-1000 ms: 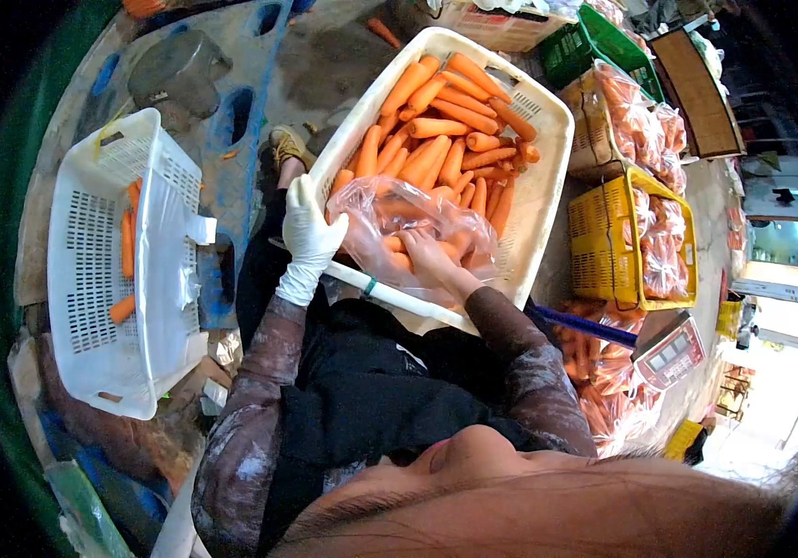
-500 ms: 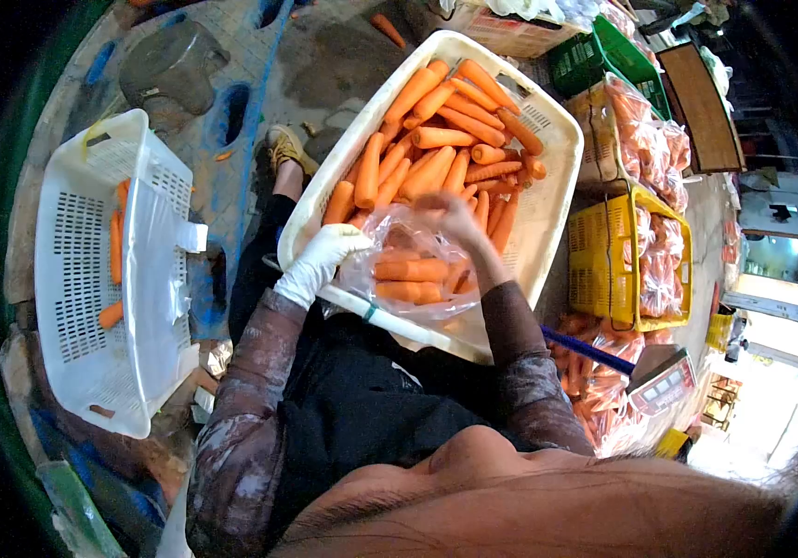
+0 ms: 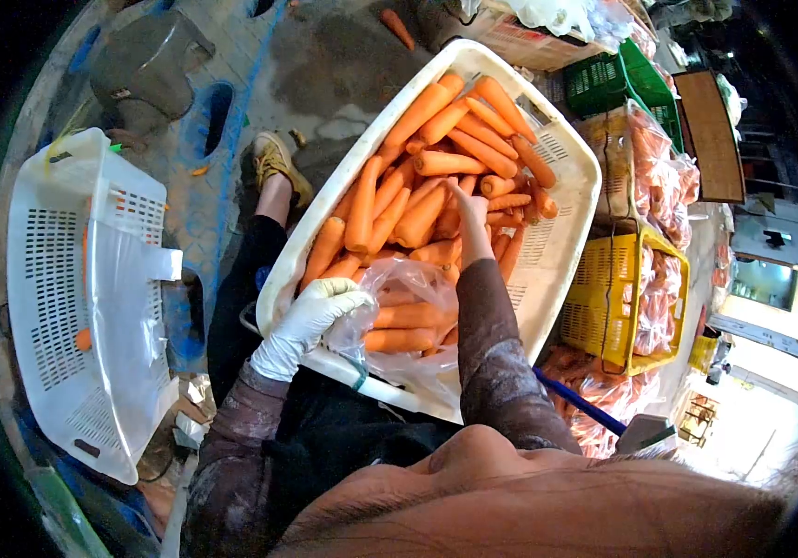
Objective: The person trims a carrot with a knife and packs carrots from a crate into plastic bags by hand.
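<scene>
A clear plastic bag with several carrots inside lies at the near end of a white tub. My left hand, in a white glove, is closed on the left edge of the bag's mouth. Loose carrots are heaped in the tub beyond the bag. My bare right hand reaches over the bag into this heap and touches the carrots. Its fingertips are partly hidden, so I cannot tell whether they grip one.
On the left stands a white basket with a clear plastic sheet over its side and carrots inside. A dark stool is behind it. To the right are a yellow crate of bagged carrots, a green crate and more bagged carrots.
My right hand has moved from the bag's mouth out to the carrot heap. My left hand still holds the bag. The whole view has shifted slightly.
</scene>
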`<state>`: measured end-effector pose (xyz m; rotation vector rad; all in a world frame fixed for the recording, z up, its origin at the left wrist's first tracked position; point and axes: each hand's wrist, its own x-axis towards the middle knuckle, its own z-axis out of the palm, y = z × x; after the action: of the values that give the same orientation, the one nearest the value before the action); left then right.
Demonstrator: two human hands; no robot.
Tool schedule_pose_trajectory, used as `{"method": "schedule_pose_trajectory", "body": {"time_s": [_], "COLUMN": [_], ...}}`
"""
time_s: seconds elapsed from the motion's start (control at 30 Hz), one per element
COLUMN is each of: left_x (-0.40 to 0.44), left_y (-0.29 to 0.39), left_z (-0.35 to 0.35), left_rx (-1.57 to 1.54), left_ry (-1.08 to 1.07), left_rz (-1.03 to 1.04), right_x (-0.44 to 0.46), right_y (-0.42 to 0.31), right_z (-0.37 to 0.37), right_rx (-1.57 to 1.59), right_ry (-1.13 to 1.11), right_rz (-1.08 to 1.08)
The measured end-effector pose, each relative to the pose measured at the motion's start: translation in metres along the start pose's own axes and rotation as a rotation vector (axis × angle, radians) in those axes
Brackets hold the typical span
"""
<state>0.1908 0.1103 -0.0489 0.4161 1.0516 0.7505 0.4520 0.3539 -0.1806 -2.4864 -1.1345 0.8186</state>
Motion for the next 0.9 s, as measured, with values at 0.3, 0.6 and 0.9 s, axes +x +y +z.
{"method": "schedule_pose_trajectory", "body": {"time_s": [0.3, 0.6, 0.9], "left_x": [0.000, 0.002, 0.006], "left_y": [-0.006, -0.003, -0.011], "left_z": [-0.001, 0.001, -0.004], "left_rx": [-0.011, -0.019, -0.087], "left_ry": [-0.008, -0.017, -0.167], "left_rz": [0.029, 0.014, -0.042], "right_x": [-0.057, -0.045, -0.070], "right_y": [-0.010, 0.002, 0.011], "right_z": [-0.037, -0.011, -0.014], "right_rx": [0.496, 0.529, 0.875], "right_ry": [-0.558, -0.619, -0.785], "right_rz": [0.096, -0.030, 0.136]}}
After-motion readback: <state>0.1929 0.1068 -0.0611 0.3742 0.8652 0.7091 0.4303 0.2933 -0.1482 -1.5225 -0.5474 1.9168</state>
